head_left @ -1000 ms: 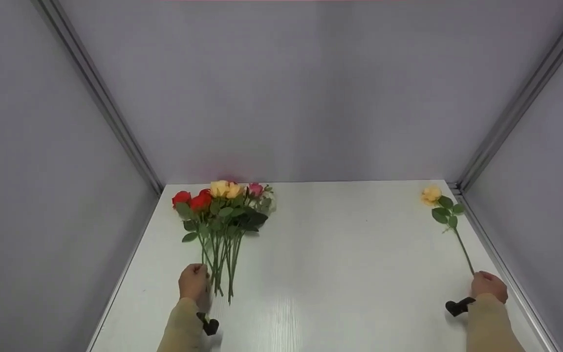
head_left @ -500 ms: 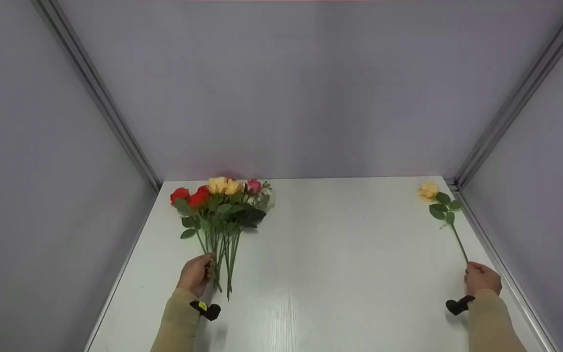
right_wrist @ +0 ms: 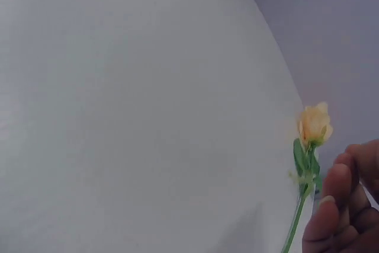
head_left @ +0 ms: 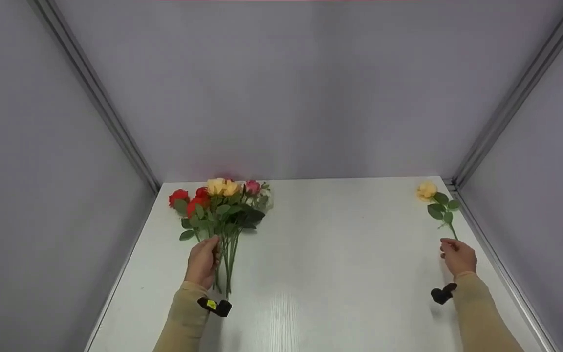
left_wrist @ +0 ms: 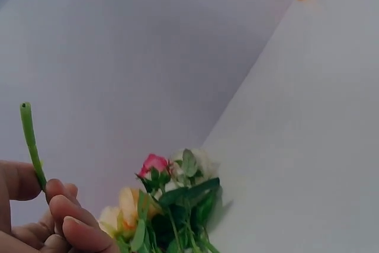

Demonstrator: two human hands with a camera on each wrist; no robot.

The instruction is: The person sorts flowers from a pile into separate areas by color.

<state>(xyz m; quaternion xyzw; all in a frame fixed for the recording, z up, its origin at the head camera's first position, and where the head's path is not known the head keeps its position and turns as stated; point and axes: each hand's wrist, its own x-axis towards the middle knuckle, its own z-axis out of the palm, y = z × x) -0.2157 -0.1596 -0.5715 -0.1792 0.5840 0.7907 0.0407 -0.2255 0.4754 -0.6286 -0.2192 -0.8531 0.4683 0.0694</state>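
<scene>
Both hands seemingly further up stems.

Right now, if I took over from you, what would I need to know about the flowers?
Left hand: its grip is round the stems of the bunch of roses, which lies on the white table at the left, blooms toward the back wall.
Right hand: it pinches the stem of the single yellow rose near the table's right edge.
Done: both hands have hold of stems.
Left: the single rose is still far apart from the bunch; probably it joins the others.
</scene>
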